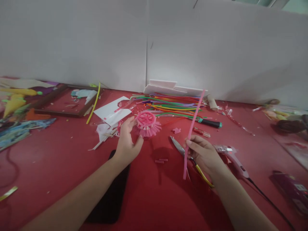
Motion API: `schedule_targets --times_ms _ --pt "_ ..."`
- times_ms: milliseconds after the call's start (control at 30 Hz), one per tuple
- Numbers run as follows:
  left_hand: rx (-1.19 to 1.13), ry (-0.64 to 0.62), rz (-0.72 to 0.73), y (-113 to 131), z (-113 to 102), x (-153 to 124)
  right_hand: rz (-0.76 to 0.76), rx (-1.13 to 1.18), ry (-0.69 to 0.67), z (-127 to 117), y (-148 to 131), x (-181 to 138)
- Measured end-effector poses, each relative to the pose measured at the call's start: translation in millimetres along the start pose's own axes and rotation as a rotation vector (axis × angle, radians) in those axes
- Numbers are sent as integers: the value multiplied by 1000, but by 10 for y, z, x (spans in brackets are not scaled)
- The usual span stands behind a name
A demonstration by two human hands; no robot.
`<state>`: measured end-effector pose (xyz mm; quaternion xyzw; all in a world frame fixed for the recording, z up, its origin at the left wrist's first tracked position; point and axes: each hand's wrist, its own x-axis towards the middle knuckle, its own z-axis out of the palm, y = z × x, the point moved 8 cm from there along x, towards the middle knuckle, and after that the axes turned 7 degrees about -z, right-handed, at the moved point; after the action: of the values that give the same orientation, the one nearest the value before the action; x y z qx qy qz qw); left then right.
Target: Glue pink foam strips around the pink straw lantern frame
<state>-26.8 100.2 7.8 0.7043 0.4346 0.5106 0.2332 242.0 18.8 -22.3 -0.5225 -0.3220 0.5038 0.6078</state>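
My left hand (130, 136) grips a round pink fringed craft piece (146, 123) by its left side, a little above the table. In my right hand (201, 150), a long pink strip like a pipe cleaner (193, 123) is pinched between thumb and fingers, standing nearly upright. Scissors with yellow handles (177, 146) lie beneath and beside that hand, partly hidden by it. Between the hands, a few short pink cut pieces (161, 160) rest on the red table (149, 192). Another small pink scrap (176, 130) lies farther back.
A bundle of coloured strips (173, 104) lies by the white board wall (96, 41). A glue gun (233, 158) with a cord is at right, near a black-handled tool (210, 123). A black phone-like slab (113, 199) lies under my left arm. A brown frame (64, 112) sits at left.
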Motion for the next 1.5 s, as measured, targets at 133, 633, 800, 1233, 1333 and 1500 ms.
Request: schedule_targets --times_ms 133,633,800,1233,1333,1500 --pt "65 27 72 126 -61 11 -1 11 30 -24 51 -7" --pt "537 -899 305 589 799 -718 -80 35 52 27 146 -32" --pt "644 -992 169 587 784 -707 -99 5 33 37 115 -36" --pt "-405 -1025 -718 665 781 -593 -98 -217 -111 293 87 -186" --pt "-324 -953 -726 608 683 -609 -129 -459 -145 203 -64 -273" --pt "-49 -954 -538 589 351 -634 -310 -1373 -148 -329 -196 -646"
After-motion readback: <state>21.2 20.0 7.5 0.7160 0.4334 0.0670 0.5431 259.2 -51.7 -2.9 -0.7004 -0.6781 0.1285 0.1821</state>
